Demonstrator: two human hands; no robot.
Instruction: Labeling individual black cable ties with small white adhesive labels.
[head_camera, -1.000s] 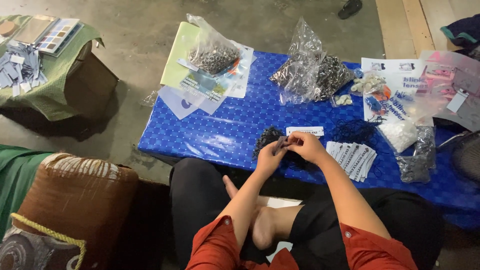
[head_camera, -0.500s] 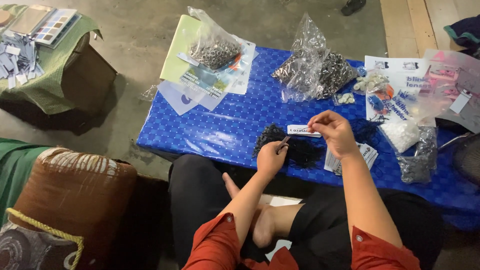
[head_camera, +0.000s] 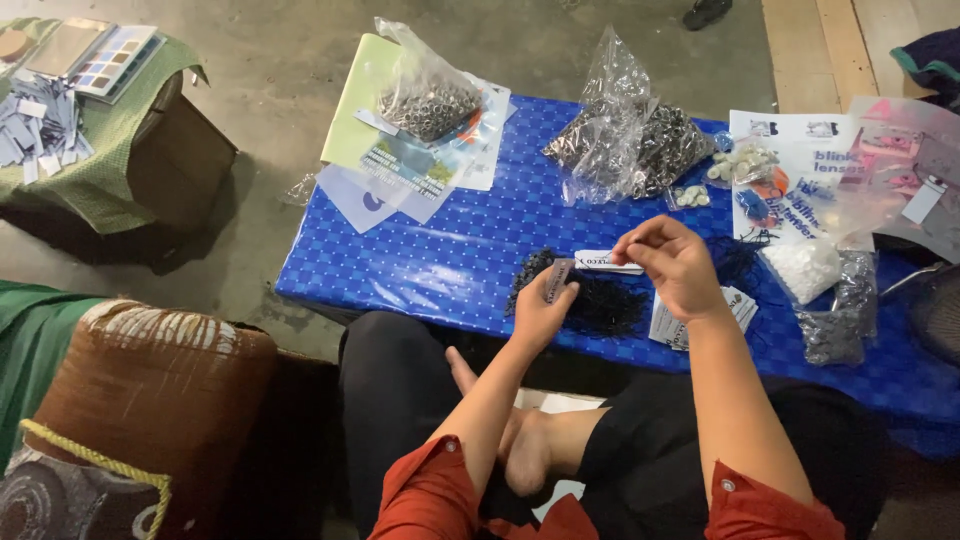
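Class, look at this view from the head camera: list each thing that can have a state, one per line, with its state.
left hand: pinching a small grey tag, upright
right hand: pinching a white strip label, lying level
black cord pile: loose heap on the blue table
left clear bag: full of metal rings, top gathered
middle clear bag: full, top gathered
card stack: flat under the right hand

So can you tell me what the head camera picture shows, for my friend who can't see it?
A person sitting cross-legged holds a small paper tag in the left hand and pinches something tiny in the right hand. Both hands are above a pile of black cords on a low blue table, with clear bags of metal rings behind.
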